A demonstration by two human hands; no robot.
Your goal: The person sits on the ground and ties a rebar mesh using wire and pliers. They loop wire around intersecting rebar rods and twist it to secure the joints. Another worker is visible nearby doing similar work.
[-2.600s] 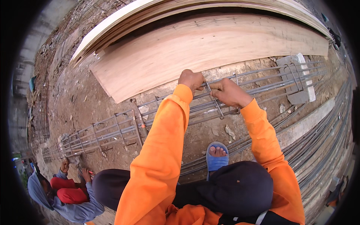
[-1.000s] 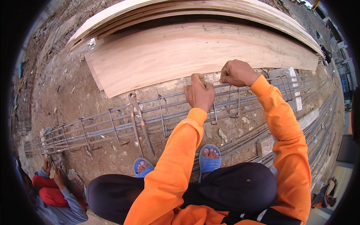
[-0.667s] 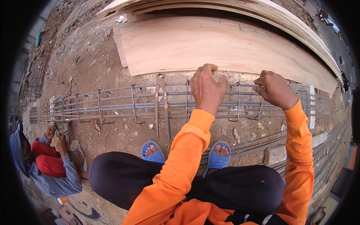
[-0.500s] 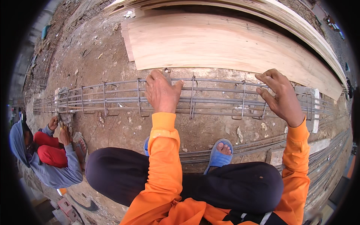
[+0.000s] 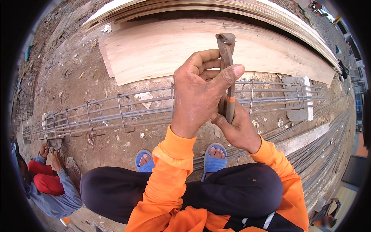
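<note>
While my left grip [image 5: 195, 92] steadies the upper part of the metal pincers [image 5: 231, 91], my right grip [image 5: 241, 129] has them lower down, by the handle ends. The tool is held up between me and the steel bar cage [image 5: 120, 108], nearly upright in view, its head topmost and overlapping the pale plywood sheet [image 5: 154, 50] behind. Left side: fingers curled round the back, thumb laid across the front, pinching the shank. Right side: fingers and thumb closed about the handles, below the orange band [image 5: 230, 99]. Handles lie close together; from my distant seat I cannot tell how far the jaws part.

The cage runs left to right above the ground [image 5: 77, 87], bent stirrups [image 5: 252, 98] around long bars. Towards its right end I note a pale block [image 5: 295, 115] beneath the bars. More sheets [image 5: 127, 11] are stacked beyond the single one. Loose bars [image 5: 328, 149] lie at lower right, a flat pale strip [image 5: 305, 139] beside them. Two blue sandals [image 5: 215, 164] stand on the near side of the cage. Far left, a co-worker in red trousers [image 5: 46, 184] sits low, hands [image 5: 58, 160] near the cage's end; what they hold is too small to make out.
</note>
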